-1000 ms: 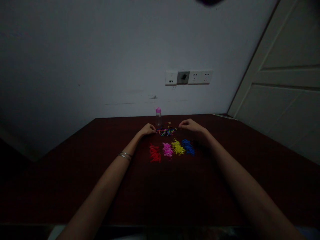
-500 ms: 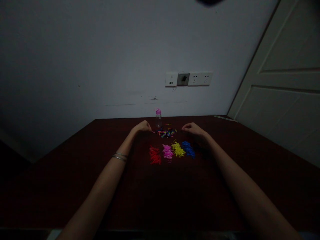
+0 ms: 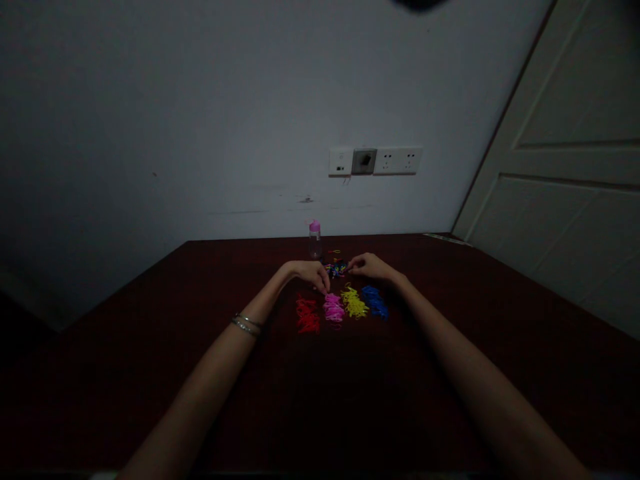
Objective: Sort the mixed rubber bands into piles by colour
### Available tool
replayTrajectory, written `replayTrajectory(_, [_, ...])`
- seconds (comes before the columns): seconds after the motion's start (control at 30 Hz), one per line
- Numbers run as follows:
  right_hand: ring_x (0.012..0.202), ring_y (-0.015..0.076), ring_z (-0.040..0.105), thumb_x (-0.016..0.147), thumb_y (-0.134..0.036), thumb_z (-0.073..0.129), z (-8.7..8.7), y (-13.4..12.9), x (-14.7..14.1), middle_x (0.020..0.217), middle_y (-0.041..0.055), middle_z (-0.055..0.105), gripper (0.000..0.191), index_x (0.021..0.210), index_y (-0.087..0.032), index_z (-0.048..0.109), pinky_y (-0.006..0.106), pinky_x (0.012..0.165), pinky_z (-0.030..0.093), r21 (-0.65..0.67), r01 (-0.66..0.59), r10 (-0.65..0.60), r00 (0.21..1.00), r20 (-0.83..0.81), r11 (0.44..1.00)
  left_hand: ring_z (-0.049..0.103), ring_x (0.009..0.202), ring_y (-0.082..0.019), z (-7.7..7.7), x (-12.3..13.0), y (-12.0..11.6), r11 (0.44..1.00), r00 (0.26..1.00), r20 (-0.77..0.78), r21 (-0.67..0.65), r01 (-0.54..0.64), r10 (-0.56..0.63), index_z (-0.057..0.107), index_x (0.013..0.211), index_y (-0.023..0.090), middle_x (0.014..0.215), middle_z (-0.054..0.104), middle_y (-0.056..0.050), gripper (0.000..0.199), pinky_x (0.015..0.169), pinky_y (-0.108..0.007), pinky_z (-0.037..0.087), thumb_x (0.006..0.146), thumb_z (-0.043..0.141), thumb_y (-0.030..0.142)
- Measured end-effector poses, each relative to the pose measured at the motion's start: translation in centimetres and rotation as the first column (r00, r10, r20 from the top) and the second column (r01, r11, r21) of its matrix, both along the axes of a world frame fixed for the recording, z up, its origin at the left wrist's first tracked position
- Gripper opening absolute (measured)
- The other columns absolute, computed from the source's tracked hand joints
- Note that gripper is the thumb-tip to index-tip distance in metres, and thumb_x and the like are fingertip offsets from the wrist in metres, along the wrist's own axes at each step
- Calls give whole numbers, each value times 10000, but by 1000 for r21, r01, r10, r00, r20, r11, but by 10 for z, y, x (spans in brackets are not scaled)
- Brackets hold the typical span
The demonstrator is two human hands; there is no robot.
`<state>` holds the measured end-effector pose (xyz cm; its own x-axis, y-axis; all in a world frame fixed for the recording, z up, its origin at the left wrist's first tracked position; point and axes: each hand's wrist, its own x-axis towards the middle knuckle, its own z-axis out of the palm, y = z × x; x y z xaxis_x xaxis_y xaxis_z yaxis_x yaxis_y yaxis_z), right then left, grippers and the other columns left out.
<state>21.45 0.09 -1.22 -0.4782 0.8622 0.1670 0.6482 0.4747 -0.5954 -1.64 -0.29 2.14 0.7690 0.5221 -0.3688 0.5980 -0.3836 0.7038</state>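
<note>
My left hand (image 3: pixel 313 273) bends down, fingertips pinched together at the far end of a pile of pink elastic bands (image 3: pixel 334 308). Whatever lies between those fingers is too small to make out. At the right edge of a mixed heap of coloured bands (image 3: pixel 335 269) is my right hand (image 3: pixel 367 265), thumb and fingers drawn together; I cannot make out what they pinch. Red bands (image 3: pixel 307 315) lie left of the pink ones. Yellow bands (image 3: pixel 355 303) and blue bands (image 3: pixel 375 303) lie to the right, each colour in its own pile.
A clear bottle with a pink lid (image 3: pixel 315 240) stands behind the mixed heap. A loose yellow and red band (image 3: pixel 336 251) lies beside it. The dark red table (image 3: pixel 320 393) meets a wall with sockets (image 3: pixel 397 161); a white door (image 3: pixel 565 200) is at right.
My left hand has moved right and nearer, from beside the mixed heap to the pink pile. My right hand has shifted left to the heap's edge.
</note>
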Motion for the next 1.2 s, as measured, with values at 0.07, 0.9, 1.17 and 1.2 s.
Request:
replayTrajectory(0.07, [657, 118, 546, 674, -276, 560, 3, -1, -6, 747, 42, 655, 253, 838, -121, 674, 198, 587, 395, -20, -43, 43, 999, 2, 999, 393, 426, -53, 1, -3, -1, 1000, 1000, -19, -13, -7, 6, 678, 794, 147, 468, 516, 35, 292, 415, -180, 245, 541, 699, 292])
replayTrajectory(0.9, [669, 131, 540, 694, -157, 478, 22, -8, -10, 756, 62, 632, 184, 782, -106, 631, 218, 623, 396, -75, -90, 102, 978, 181, 993, 325, 394, -43, -18, -29, 23, 831, 784, 382, 68, -552, 489, 658, 887, 93, 498, 486, 9, 300, 399, -204, 197, 672, 586, 289])
replayTrajectory(1.17, [578, 102, 460, 678, -181, 488, 49, -33, -29, 662, 42, 582, 186, 759, -94, 632, 225, 564, 353, -172, -171, 189, 978, 90, 970, 333, 396, -48, -25, -32, 30, 806, 766, 394, 97, -584, 508, 666, 854, 93, 485, 476, 7, 294, 403, -205, 213, 660, 583, 298])
replayTrajectory(1.2, [574, 98, 453, 681, -194, 499, 50, -35, -31, 652, 36, 577, 184, 757, -93, 633, 225, 564, 350, -211, -214, 234, 970, 72, 954, 335, 398, -49, -26, -32, 31, 804, 767, 394, 104, -585, 507, 667, 845, 90, 481, 476, 9, 290, 404, -205, 216, 653, 585, 291])
